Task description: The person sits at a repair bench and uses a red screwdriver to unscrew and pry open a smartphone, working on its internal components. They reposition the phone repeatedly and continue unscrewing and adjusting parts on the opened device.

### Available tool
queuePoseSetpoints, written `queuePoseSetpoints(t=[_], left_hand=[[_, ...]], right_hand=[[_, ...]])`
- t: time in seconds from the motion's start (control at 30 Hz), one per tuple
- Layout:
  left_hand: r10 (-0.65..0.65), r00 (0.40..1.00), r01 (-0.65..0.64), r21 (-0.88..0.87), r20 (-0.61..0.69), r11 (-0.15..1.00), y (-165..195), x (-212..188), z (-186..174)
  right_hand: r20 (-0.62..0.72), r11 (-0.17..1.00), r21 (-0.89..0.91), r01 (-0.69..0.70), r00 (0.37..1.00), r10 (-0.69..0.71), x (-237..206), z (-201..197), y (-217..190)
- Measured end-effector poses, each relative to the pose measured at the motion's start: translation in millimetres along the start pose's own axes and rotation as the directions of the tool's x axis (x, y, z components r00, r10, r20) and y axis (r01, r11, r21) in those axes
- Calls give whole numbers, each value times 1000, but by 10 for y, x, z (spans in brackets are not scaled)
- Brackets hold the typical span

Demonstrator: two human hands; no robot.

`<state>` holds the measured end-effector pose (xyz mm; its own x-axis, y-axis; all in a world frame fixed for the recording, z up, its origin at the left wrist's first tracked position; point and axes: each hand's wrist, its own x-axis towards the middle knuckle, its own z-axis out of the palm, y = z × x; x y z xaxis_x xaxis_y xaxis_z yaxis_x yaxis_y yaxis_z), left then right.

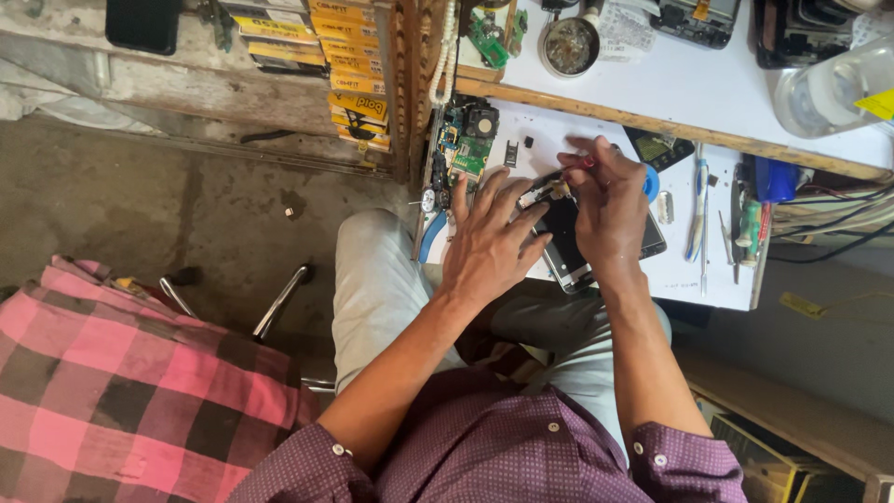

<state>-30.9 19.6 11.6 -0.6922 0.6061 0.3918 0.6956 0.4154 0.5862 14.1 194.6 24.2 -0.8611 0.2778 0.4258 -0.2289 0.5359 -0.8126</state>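
An opened phone (565,244) with a dark inside and silver frame lies on the white worktop (689,270). My left hand (491,238) rests flat beside it, fingers spread, fingertips pressing its upper left corner. My right hand (607,199) is over the phone, fingers pinched on a thin red-handled tool (579,163) whose tip points into the phone's top. The phone's middle is hidden under my right hand.
A green circuit board (463,142) lies at the worktop's left edge, blue-handled pliers (429,235) below it. Tweezers and tools (700,207) lie right of the phone. A raised shelf (652,84) holds a round tin, phones and a clear container. Yellow boxes (349,65) stack on the left. A pink checked cloth (121,373) lies lower left.
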Motion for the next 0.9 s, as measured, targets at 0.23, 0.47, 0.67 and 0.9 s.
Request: queuePoseSetpoints(t=[0.23,0.47,0.67,0.9], left_hand=[[3,1000,-3,3,-3,1000,1,8,-7],[5,1000,-5,-6,-2,1000,-2,33,-24],[18,1000,-18,-13,-17,1000,-11,28,-12],[20,1000,-20,-7,-24,1000,1,10,-13]], right_hand=[[-43,995,-92,29,999,-33,-22,-4,51],[-58,996,-88,29,998,-34,26,27,50],[-41,991,-128,30,999,-36,63,10,-54],[6,998,-52,39,999,-39,78,25,-48]])
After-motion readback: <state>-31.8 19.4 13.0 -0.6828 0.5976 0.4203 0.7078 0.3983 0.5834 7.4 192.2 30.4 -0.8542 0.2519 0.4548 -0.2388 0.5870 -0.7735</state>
